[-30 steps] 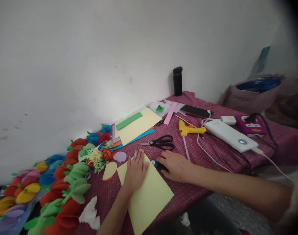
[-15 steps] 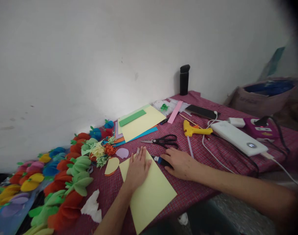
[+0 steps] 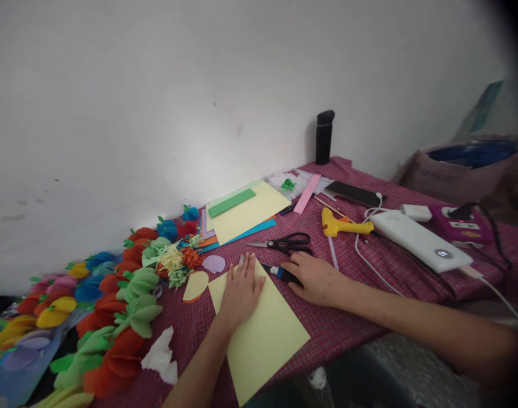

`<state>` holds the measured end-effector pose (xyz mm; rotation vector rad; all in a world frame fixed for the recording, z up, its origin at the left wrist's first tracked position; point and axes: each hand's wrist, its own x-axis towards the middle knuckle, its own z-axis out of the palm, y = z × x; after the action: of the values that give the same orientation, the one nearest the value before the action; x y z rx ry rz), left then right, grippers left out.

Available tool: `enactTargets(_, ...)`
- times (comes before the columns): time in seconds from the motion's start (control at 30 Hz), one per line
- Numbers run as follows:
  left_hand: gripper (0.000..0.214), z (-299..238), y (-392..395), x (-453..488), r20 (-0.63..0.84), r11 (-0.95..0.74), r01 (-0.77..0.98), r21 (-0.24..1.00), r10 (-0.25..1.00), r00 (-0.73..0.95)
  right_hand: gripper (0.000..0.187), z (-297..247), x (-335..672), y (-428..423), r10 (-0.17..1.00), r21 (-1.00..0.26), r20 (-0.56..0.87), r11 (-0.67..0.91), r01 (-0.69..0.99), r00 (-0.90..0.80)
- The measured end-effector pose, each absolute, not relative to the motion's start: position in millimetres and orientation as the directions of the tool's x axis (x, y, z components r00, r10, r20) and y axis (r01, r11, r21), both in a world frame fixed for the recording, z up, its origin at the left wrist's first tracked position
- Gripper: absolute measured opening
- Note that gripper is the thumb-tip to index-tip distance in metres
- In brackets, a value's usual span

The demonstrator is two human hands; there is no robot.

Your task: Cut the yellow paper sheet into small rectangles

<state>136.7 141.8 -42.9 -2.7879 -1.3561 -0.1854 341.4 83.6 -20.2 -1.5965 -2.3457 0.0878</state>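
My left hand (image 3: pixel 242 293) lies flat with its fingers stretched over the upper part of a pale yellow sheet of paper (image 3: pixel 267 345). To the right of the sheet, my right hand (image 3: pixel 312 279) has its fingers closed over the dark handle of a utility knife (image 3: pixel 280 272). The blade points left, toward the sheet's edge near my left fingers; part of the handle is hidden under my palm. Black-handled scissors (image 3: pixel 288 242) rest just beyond the knife. A pale yellow cut piece (image 3: pixel 196 284) and a lilac piece (image 3: pixel 213 263) lie left of my fingertips.
Colourful paper pieces (image 3: pixel 135 309) crowd the table's left side. Stacked coloured sheets (image 3: pixel 246 212) lie by the wall. On the right are a yellow glue gun (image 3: pixel 344 225), a white power bank (image 3: pixel 416 238), a phone (image 3: pixel 356 194), cables and a purple power strip (image 3: pixel 463 226). A black bottle (image 3: pixel 324 139) stands behind.
The utility knife has turned slightly, and more of its blade and blue part shows outside my right hand. My left hand stays flat on the sheet. The view has shifted slightly.
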Motion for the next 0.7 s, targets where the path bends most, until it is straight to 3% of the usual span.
enactTargets(0.7, 0.056, -42, 141, 137, 0.129, -0.628, 0.778, 0.022, 0.773, 0.621, 0.032, -20, 336, 97, 0.906, -0.184, 0.233, 0.398, 0.899, -0.353)
